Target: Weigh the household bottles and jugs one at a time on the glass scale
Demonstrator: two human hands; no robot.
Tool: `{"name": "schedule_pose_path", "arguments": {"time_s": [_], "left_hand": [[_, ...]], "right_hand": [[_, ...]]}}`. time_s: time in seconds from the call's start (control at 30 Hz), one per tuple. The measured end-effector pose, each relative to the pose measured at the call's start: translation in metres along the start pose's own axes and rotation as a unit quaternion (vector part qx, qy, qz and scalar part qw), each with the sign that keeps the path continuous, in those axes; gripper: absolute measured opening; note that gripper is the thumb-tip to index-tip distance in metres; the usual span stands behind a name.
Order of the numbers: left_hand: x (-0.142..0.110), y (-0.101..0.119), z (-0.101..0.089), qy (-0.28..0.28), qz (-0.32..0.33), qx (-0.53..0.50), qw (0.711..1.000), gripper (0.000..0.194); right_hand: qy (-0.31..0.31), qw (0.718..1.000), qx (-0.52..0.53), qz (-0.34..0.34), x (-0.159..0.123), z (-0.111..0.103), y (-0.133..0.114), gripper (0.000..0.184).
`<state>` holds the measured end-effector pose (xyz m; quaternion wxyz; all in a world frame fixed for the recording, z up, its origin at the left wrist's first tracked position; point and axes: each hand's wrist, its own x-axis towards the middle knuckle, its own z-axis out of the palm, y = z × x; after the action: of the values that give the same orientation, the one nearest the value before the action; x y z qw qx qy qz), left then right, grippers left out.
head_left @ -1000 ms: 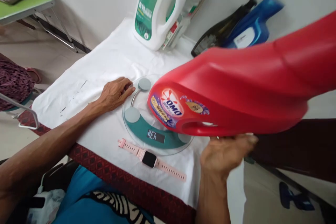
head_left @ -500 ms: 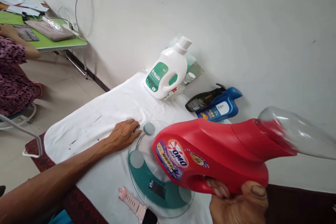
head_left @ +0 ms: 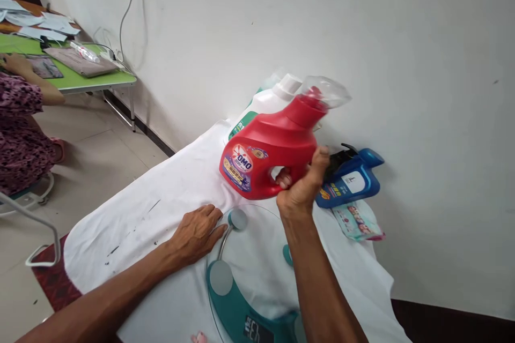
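My right hand [head_left: 303, 187] is closed round the handle of a red OMO laundry detergent bottle [head_left: 265, 142]. The bottle leans to the right, and a clear plastic cup or cap piece [head_left: 332, 92] covers its top. It is beyond the glass scale [head_left: 237, 303]; whether its base touches the cloth I cannot tell. My left hand [head_left: 199, 233] lies on the white cloth at the scale's left rim, thumb apart from the fingers, holding nothing. My right forearm hides part of the scale.
Partly behind the red bottle stands a white bottle [head_left: 267, 101]. To the right are a blue bottle [head_left: 354, 179] and a wipes pack [head_left: 358, 221] near the wall. At left, a person in a patterned garment [head_left: 18, 128] sits by a green table [head_left: 80, 81].
The red bottle has moved off the scale area, away from me and leftward, in front of the white bottle. My left hand stays by the scale. The camera view has tilted up.
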<state>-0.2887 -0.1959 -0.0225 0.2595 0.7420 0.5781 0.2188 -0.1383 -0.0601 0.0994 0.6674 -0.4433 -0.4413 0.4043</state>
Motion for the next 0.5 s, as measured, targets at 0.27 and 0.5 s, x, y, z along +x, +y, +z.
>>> {"name": "schedule_pose_path", "arguments": {"time_s": [0.27,0.5], "left_hand": [[0.003,0.000,0.002,-0.004,-0.013,-0.003,1.000,0.021],[0.004,-0.001,0.001,0.021,0.002,0.002,1.000,0.024]], "right_hand": [[0.038,0.999,0.001,0.015,0.033,0.038,0.054,0.066],[0.017,0.999,-0.020,0.036,0.037,0.034,0.071,0.072]]}}
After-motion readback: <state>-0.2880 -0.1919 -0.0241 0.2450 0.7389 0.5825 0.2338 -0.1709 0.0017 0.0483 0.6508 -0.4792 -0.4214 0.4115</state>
